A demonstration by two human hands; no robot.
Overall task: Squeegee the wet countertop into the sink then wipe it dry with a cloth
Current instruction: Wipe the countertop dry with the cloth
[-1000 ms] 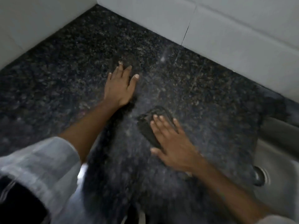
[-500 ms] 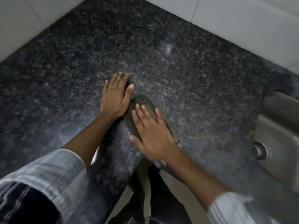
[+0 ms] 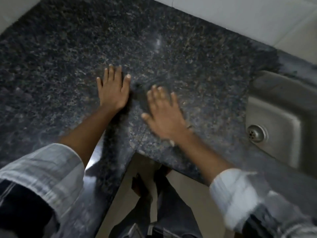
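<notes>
The dark speckled granite countertop [image 3: 197, 66] fills the view. My left hand [image 3: 112, 90] lies flat on it, fingers spread, with nothing in it. Just to its right, my right hand [image 3: 163, 112] presses flat on a dark cloth [image 3: 140, 93], which lies against the stone and is mostly hidden under the palm and fingers. The right hand is blurred by motion. The steel sink [image 3: 277, 117] with its round drain [image 3: 256, 133] sits at the right, well apart from both hands.
White tiled walls [image 3: 240, 16] border the counter at the back and the far left. The counter's inner corner edge [image 3: 135, 152] runs just below my wrists. My legs and the pale floor [image 3: 123, 194] show beneath it.
My right hand with the cloth swept left to touch the left hand, then right again, and now sits a short way apart from it. The left hand stayed planted. The view tilted down.
</notes>
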